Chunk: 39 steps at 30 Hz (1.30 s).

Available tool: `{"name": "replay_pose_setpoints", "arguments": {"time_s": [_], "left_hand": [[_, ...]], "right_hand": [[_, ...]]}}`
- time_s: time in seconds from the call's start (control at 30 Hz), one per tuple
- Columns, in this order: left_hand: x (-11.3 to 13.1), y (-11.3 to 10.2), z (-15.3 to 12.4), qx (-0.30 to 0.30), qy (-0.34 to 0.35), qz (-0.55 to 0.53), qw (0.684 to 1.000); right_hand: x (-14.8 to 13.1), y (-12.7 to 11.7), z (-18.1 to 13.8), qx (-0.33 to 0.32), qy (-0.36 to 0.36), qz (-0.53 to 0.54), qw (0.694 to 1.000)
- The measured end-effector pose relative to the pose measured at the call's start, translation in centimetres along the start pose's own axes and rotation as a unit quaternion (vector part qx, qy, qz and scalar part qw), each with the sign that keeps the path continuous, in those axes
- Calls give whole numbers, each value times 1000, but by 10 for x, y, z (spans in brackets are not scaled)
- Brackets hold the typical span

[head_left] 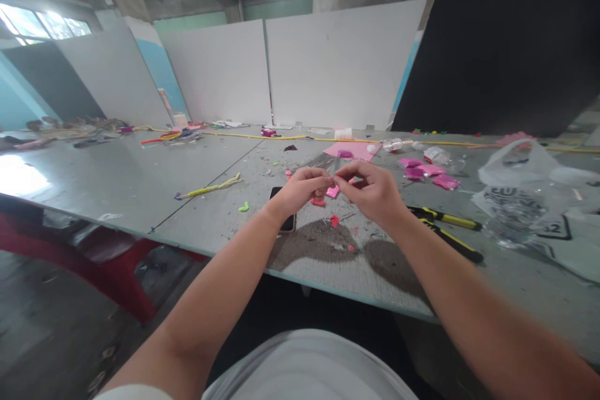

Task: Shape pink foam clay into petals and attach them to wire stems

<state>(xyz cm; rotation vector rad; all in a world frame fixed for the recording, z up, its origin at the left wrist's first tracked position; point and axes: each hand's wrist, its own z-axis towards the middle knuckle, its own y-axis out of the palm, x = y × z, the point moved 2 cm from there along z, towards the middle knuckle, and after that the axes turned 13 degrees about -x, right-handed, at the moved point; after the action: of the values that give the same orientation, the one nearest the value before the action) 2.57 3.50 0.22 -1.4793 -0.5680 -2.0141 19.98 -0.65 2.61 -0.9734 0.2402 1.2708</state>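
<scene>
My left hand (304, 189) and my right hand (371, 189) meet above the table, fingertips nearly touching. Both are closed in a pinch; whatever lies between the fingertips is too small to make out. Just below them are a coral-pink piece (318, 202) that looks like soft clay and a small crumpled red bit (334, 221). A bright pink packet (332, 191) shows partly between the hands. Under my left wrist lies a dark phone (287, 224), mostly covered by the arm.
Yellow-and-black pliers (450, 219) rest right of my right forearm, near a plastic bag (510, 194). Pink packets (431, 170) and clear bottles (438, 156) lie farther back. A pink sheet (363, 149), a yellow twisted strand (210, 187) and a green bit (244, 207) are also on the table.
</scene>
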Motion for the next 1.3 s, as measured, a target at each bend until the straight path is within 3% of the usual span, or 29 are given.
{"name": "replay_pose_setpoints", "arguments": {"time_s": [0.1,0.27,0.63,0.97,1.3], "left_hand": [[0,-1,1,13,4,-8,1000],[0,0,3,16,7,-16,1000],[-4,-2,3,25,2,-18,1000],[-3,0,2,49,-22,-11,998],[1,1,3,70,-22,-19,997]], "right_hand": [[5,-2,2,31,52,121,991],[11,-4,5,51,60,253,964],[22,-4,5,94,129,377,912],[24,-2,6,89,152,356,918],[19,-2,4,92,113,313,939]]}}
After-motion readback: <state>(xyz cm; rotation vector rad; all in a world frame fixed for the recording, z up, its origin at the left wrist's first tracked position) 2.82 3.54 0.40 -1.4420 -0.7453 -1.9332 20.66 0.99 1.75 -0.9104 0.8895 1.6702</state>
